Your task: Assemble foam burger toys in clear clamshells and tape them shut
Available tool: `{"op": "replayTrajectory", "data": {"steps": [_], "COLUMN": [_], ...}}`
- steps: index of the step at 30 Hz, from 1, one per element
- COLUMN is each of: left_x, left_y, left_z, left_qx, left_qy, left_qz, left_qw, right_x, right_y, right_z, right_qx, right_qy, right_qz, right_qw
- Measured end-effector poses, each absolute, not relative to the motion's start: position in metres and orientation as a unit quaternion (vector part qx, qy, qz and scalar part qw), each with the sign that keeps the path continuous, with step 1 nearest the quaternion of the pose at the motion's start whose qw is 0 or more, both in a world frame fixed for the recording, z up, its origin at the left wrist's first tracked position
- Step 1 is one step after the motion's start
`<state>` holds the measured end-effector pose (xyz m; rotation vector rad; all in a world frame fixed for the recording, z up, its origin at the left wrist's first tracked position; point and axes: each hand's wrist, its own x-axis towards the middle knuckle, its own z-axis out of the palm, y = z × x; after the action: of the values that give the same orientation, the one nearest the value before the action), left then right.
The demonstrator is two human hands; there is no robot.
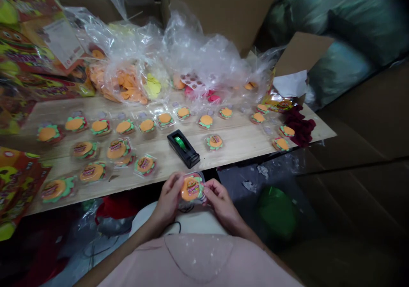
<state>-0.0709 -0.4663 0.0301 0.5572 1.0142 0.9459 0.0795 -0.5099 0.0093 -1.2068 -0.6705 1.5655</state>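
Note:
Between my two hands, in front of the table edge, is a toy burger in a clear plastic case [191, 187], with a printed label on its orange bun. My left hand [170, 195] grips the case's left side, thumb on top. At the right side my right hand [220, 199] pinches the rim with thumb and fingers. Just beyond the hands lies a black tape dispenser [183, 148] with a green roll. A labelled cased burger [215, 141] sits to its right, and another [145, 165] to its left.
Rows of cased burgers [124, 126] cover the wooden table [255, 144]. Clear bags of orange foam pieces [124, 82] stand behind. Printed boxes [32, 44] are stacked at left. A dark red cloth [300, 127] and an open carton [300, 55] lie at right.

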Motion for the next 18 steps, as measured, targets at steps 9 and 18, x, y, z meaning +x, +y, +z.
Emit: {"op": "replayTrajectory", "data": {"steps": [9, 18], "left_x": [-0.083, -0.091], "left_y": [-0.465, -0.483], "left_z": [0.029, 0.036], "left_qx": [0.270, 0.389], "left_qy": [0.476, 0.483], "left_qz": [0.399, 0.307], "left_qw": [0.736, 0.722], "right_x": [0.075, 0.086], "right_y": [-0.515, -0.500], "right_z": [-0.001, 0.003], "right_qx": [-0.499, -0.503], "right_qy": [-0.276, -0.386], "right_qz": [0.667, 0.644], "right_qw": [0.479, 0.428]}}
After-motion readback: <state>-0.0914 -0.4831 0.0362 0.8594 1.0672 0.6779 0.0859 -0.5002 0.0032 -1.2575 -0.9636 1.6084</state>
